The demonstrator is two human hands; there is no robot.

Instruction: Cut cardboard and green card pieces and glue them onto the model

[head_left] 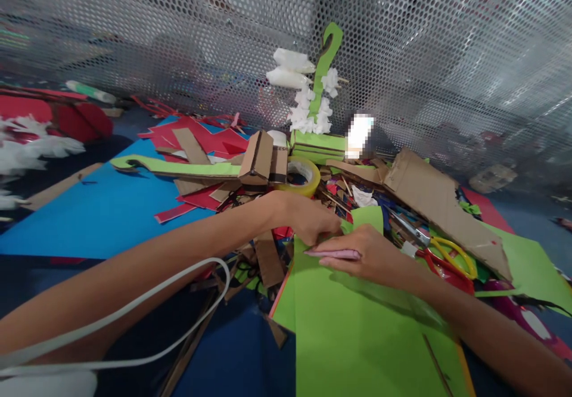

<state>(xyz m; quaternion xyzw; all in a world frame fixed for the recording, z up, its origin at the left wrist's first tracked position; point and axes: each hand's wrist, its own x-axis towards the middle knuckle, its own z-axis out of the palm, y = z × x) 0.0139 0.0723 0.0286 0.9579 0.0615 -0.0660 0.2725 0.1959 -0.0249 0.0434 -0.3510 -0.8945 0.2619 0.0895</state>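
Note:
My left hand (pixel 315 217) is closed at the top edge of a bright green paper sheet (pixel 339 331), its curled fingers against the paper. Close beside it, my right hand (pixel 370 254) is closed around a slim pale pink object (pixel 335 254) that tapers to a point at its left end and may be a craft knife. This pink object lies low over the sheet; whether its tip touches the paper I cannot tell. Just behind my right hand a short green piece (pixel 369 217) sticks up. A white cord (pixel 179 275) loops in front of my left forearm.
Scissors (pixel 429 242) with red and yellow handles lie at right beside a cardboard piece (pixel 429 200). Yellow tape (pixel 308 176) sits among scraps. Behind stands a green hooked cutout (pixel 328 63) with white tufts. Blue sheet (pixel 98 212) spreads left; a perforated metal wall (pixel 179 39) closes the back.

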